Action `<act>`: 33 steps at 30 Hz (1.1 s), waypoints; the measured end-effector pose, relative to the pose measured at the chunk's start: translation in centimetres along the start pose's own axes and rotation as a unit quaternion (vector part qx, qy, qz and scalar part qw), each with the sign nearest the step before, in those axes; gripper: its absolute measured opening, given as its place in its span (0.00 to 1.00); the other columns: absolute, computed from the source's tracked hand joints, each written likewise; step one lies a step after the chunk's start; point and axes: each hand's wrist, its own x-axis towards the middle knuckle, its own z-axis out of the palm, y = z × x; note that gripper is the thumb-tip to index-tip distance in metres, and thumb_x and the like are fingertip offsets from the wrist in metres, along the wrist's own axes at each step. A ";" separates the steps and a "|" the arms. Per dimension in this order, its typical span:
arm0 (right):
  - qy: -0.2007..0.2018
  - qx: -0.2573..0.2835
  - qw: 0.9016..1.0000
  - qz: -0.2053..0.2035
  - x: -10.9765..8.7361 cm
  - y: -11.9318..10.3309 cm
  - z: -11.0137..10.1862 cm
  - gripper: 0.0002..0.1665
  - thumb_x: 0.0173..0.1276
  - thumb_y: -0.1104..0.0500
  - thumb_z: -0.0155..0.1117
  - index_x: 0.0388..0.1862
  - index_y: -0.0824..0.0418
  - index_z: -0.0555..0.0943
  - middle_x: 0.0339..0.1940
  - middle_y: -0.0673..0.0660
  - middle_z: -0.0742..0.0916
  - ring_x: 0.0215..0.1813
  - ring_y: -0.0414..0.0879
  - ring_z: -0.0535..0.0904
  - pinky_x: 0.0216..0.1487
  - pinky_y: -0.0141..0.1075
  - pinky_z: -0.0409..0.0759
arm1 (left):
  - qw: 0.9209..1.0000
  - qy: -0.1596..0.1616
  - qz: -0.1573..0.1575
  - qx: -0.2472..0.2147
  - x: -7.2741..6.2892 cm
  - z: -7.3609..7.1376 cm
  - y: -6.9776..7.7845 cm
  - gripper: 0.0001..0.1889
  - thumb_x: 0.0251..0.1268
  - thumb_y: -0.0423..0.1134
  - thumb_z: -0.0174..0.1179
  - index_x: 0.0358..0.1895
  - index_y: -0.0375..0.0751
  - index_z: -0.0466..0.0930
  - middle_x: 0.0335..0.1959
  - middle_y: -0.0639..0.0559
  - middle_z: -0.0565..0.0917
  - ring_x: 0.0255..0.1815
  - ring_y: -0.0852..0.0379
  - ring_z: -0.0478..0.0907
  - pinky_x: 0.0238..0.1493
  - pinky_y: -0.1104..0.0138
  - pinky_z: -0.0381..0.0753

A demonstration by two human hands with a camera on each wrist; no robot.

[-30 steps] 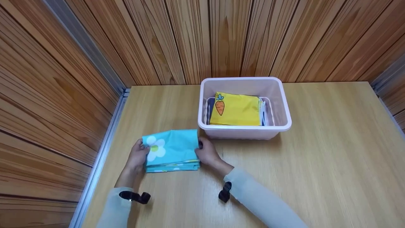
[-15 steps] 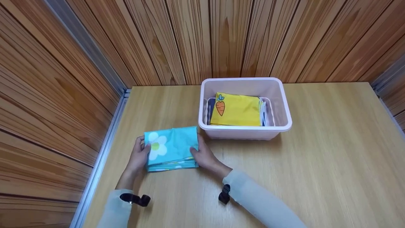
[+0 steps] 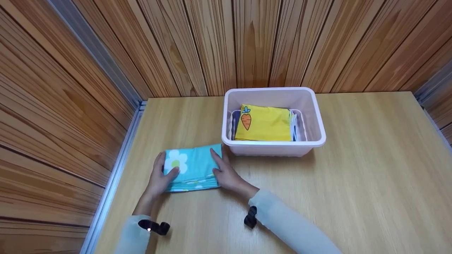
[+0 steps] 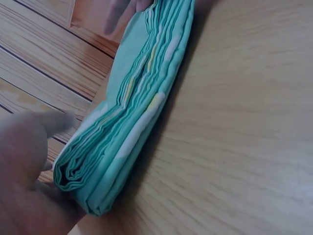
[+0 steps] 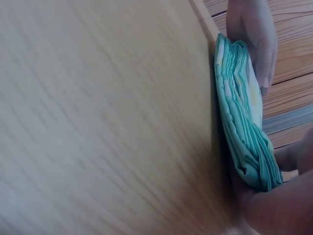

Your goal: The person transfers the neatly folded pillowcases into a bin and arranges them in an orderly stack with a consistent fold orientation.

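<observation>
A folded turquoise cloth with a white flower print lies on the table, its many layers stacked along the near edge. My left hand grips its left end, thumb on top over the flower and the other fingers along the side. At the right end my right hand holds it, with the thumb and a finger on the upper face. In the left wrist view the layered folds of the cloth face the camera. The right wrist view shows the right hand's fingers partly under the cloth.
Behind and to the right stands a pale pink plastic bin. In it lie a folded yellow cloth with a carrot print and other folded cloths, mostly covered. Wood-panelled walls border the wooden table at the back and left.
The left thumb has moved farther onto the flower, and the right thumb and a finger have come over the top face. The cloth has shifted slightly right; it rose a little, then lowered.
</observation>
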 end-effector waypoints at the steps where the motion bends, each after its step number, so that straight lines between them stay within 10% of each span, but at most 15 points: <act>1: -0.003 0.004 1.000 0.003 0.0 0.0 -0.1 0.40 0.81 0.61 0.48 0.86 0.47 0.46 0.83 0.50 0.29 0.83 0.47 0.21 0.82 0.49 0.38 | 1.000 -0.006 0.009 0.004 0.0 0.0 -0.1 0.44 0.77 0.46 0.58 0.84 0.44 0.39 0.85 0.42 0.35 0.84 0.43 0.31 0.80 0.46 0.37; 7: -0.015 0.027 0.999 0.018 0.2 0.0 -0.4 0.36 0.82 0.60 0.47 0.84 0.51 0.52 0.84 0.48 0.29 0.83 0.47 0.21 0.82 0.50 0.36 | 0.998 -0.047 0.042 0.020 0.1 0.0 -0.2 0.42 0.74 0.48 0.62 0.83 0.49 0.49 0.85 0.47 0.30 0.84 0.45 0.26 0.79 0.42 0.36; 33: -0.003 0.157 0.984 0.085 0.7 0.7 -0.5 0.31 0.81 0.65 0.47 0.80 0.53 0.65 0.86 0.52 0.40 0.85 0.50 0.32 0.82 0.51 0.37 | 0.996 -0.062 -0.025 -0.054 0.1 -0.2 -0.3 0.37 0.75 0.35 0.60 0.82 0.50 0.54 0.85 0.53 0.30 0.83 0.48 0.22 0.79 0.46 0.28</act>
